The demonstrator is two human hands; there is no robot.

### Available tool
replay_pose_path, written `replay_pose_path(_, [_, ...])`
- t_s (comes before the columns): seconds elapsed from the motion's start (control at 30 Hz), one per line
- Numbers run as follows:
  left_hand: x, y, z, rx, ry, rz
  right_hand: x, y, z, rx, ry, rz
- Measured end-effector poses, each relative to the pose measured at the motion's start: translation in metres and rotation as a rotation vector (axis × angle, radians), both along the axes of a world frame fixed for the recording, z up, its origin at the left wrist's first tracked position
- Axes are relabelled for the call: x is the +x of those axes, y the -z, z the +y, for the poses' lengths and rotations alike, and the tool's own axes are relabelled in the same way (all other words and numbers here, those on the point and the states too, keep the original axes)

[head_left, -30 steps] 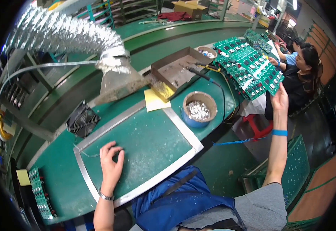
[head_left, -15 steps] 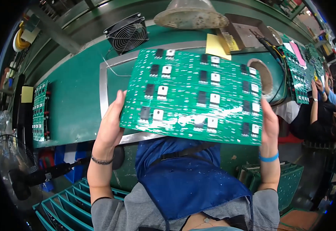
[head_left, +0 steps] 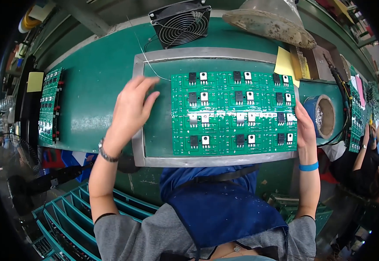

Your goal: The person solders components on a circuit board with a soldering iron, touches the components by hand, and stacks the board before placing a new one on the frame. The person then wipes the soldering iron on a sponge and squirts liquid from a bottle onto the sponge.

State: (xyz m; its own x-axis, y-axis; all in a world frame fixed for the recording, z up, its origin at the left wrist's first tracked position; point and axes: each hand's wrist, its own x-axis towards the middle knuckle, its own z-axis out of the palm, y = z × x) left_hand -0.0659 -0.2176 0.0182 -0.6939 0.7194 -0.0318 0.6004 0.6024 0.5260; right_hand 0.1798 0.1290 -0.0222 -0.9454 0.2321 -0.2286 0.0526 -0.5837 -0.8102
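A green circuit board (head_left: 224, 104) with rows of black and silver-backed transistors lies within the metal frame (head_left: 181, 162) on the green bench. At the board's right edge, my right hand (head_left: 306, 126) is closed on it, with the fingers partly hidden. My left hand (head_left: 133, 104) is off the board, above the frame's left side; its fingers are bent and apart, with nothing visible in them. A thin wire (head_left: 148, 63) runs past my left fingertips to the board's upper left corner. Whether the fingertips touch the wire, I cannot tell.
A black fan (head_left: 183, 26) and a lamp-like metal hood (head_left: 272, 21) stand behind the frame. To the right are yellow paper (head_left: 285, 65), a tray (head_left: 322, 65) and a blue-edged roll (head_left: 324, 115). Another board (head_left: 49, 106) stands at left. A slotted green rack (head_left: 72, 217) is below. People work far right.
The board has gone from being held tilted in both hands to lying in the frame. My left hand has let go and moved up from its edge; my right hand stays at the right edge.
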Motion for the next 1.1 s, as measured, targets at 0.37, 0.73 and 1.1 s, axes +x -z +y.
replay_pose_path(0.37, [-0.039,0.015,0.030,-0.059,0.447,0.585,-0.015,-0.016,-0.005,0.480,-0.009,-0.289])
replay_pose_path(0.73, [-0.036,0.008,0.029,-0.277,0.550,0.699,0.012,-0.079,0.048,0.327,0.440,-0.007])
replay_pose_path(1.1, [-0.056,-0.066,-0.025,-0.382,0.248,-0.004,0.031,-0.029,0.215,-0.199,0.984,0.197])
